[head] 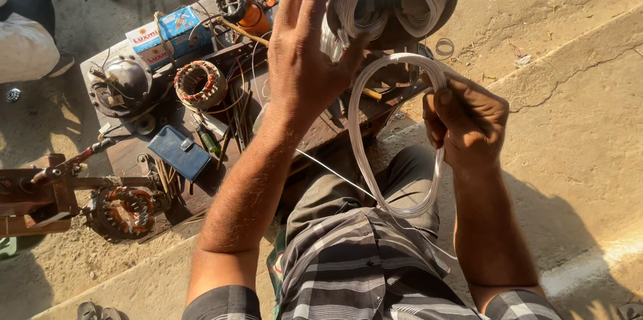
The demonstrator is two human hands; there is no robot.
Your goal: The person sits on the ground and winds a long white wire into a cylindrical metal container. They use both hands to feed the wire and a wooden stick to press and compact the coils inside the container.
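My left hand (309, 52) is raised, its fingers pressing against a round metal motor housing (395, 0) with several bundles of white wire inside it. My right hand (465, 122) grips a long oval loop of white wire (365, 152) that hangs from the housing toward my lap. A thin single strand runs from the loop to the left across my knee.
A dark low workbench (130, 152) holds a copper-wound stator (200, 84), a domed metal motor cover (122, 82), small cardboard boxes (164, 33), a blue wallet-like case (178, 152) and hand tools. Another wound stator (126, 209) sits beside a winding jig. A person's leg (27, 32) is at far left.
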